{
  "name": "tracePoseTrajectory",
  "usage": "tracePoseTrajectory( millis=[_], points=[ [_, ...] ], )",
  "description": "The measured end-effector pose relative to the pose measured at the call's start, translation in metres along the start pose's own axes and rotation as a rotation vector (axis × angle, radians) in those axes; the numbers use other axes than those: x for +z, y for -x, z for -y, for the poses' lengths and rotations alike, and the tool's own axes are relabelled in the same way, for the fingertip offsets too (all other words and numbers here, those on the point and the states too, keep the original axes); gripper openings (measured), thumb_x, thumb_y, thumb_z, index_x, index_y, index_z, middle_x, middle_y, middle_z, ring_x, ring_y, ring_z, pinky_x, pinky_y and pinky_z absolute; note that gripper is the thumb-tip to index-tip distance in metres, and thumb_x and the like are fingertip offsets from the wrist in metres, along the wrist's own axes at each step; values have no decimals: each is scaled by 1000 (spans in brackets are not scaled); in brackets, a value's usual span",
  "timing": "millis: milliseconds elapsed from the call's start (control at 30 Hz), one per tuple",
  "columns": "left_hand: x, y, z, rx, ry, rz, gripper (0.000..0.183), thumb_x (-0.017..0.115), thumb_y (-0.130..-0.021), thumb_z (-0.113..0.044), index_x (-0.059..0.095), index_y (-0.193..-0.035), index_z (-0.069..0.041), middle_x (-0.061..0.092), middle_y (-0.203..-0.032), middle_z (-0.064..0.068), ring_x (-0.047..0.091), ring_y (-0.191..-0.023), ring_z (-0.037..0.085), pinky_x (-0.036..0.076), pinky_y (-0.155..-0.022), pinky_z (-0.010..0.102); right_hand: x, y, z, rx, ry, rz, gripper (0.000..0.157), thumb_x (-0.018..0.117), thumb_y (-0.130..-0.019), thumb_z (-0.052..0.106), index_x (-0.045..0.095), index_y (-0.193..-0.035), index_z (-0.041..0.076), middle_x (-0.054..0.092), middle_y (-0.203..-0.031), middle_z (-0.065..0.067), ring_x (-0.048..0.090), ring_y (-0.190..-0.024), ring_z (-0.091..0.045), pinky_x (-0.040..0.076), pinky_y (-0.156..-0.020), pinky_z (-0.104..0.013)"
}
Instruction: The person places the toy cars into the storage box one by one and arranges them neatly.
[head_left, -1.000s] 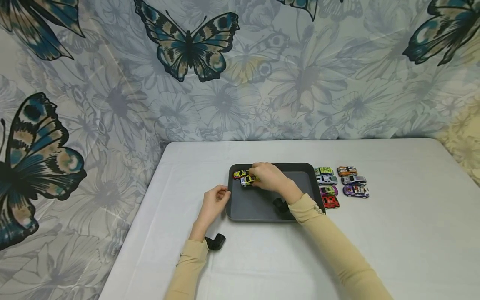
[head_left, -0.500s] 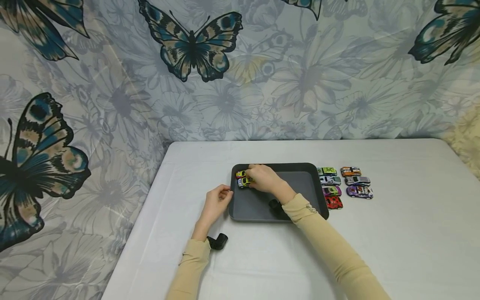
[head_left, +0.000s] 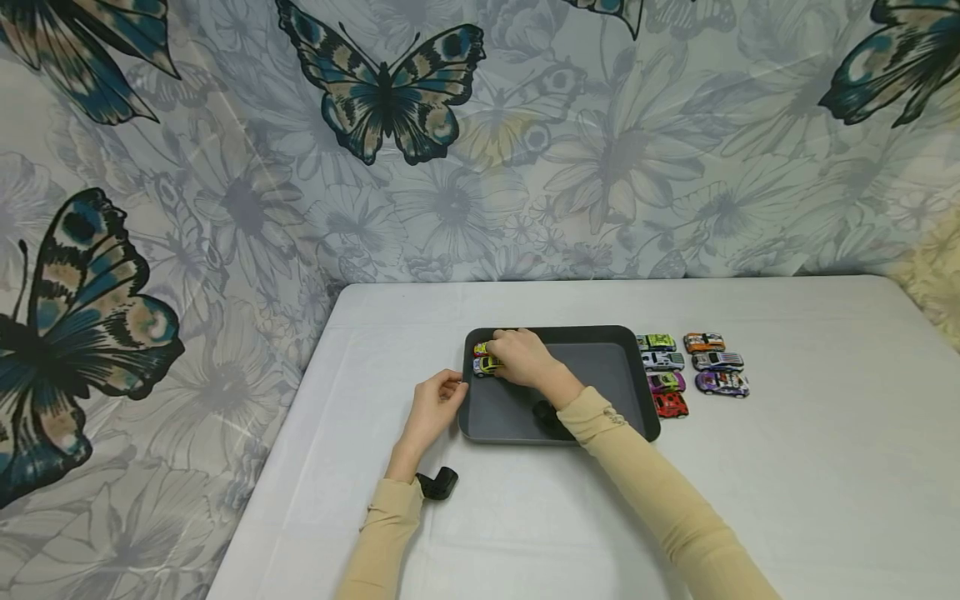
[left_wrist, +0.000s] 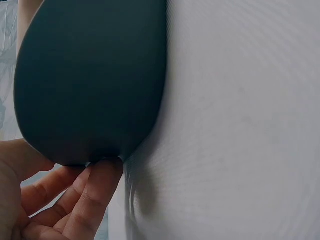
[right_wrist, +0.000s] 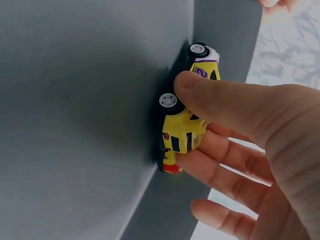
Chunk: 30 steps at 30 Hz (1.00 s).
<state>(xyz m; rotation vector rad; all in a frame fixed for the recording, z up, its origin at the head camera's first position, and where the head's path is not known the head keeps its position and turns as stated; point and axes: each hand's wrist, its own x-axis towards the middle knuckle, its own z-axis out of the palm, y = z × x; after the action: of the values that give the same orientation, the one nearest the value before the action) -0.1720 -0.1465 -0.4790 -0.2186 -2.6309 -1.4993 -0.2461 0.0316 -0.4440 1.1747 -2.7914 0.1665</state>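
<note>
In the head view a dark grey tray (head_left: 596, 367) lies on the table. My right hand (head_left: 525, 358) is over its far left corner, where it pinches a yellow toy car (right_wrist: 180, 131) between thumb and fingers, seen close in the right wrist view. The car's white-spoked wheels face the tray's middle. Just behind it sits another toy car, yellow and red (head_left: 480, 349), partly covered by the fingers. My left hand (head_left: 432, 406) holds the tray's left rim; in the left wrist view its thumb and fingertips are at the tray's edge (left_wrist: 95, 80).
Right of the tray several toy cars stand in two columns, among them a red car (head_left: 671, 405), a purple car (head_left: 722, 383) and an orange car (head_left: 703, 342). A white cloth (head_left: 825, 467) covers the table. Behind it hangs a butterfly-print curtain (head_left: 480, 208).
My right hand has shifted slightly left with the yellow car, toward the tray's left wall. The left hand stays at the rim. The head view has turned a little.
</note>
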Motion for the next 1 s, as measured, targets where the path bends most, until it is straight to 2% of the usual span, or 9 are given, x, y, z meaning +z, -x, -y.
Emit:
tracePoseTrajectory(
  millis=[333, 600, 1000],
  points=[
    [0, 0, 2, 8, -8, 2, 14, 61, -89, -8, 65, -98, 3, 63, -82, 8, 58, -70, 13, 50, -64, 24, 1, -2, 4, 39, 25, 22, 28, 80, -73, 22, 69, -96, 9, 61, -84, -4, 60, -77, -19, 48, -66, -36],
    [0, -1, 3, 4, -4, -2, 14, 61, -89, -8, 65, -97, 3, 63, -81, 8, 58, -69, 13, 50, -63, 24, 3, -2, 4, 30, 36, -12, 28, 80, -72, 22, 66, -93, 8, 61, -84, -5, 61, -77, -20, 47, -63, -36],
    [0, 0, 1, -4, -8, 2, 14, 60, -89, -6, 65, -97, 4, 63, -81, 8, 58, -69, 14, 50, -62, 24, 0, 0, 5, 41, 49, 12, 31, 78, -75, 25, 67, -100, 9, 61, -86, -4, 60, -78, -19, 47, -65, -35]
  ],
)
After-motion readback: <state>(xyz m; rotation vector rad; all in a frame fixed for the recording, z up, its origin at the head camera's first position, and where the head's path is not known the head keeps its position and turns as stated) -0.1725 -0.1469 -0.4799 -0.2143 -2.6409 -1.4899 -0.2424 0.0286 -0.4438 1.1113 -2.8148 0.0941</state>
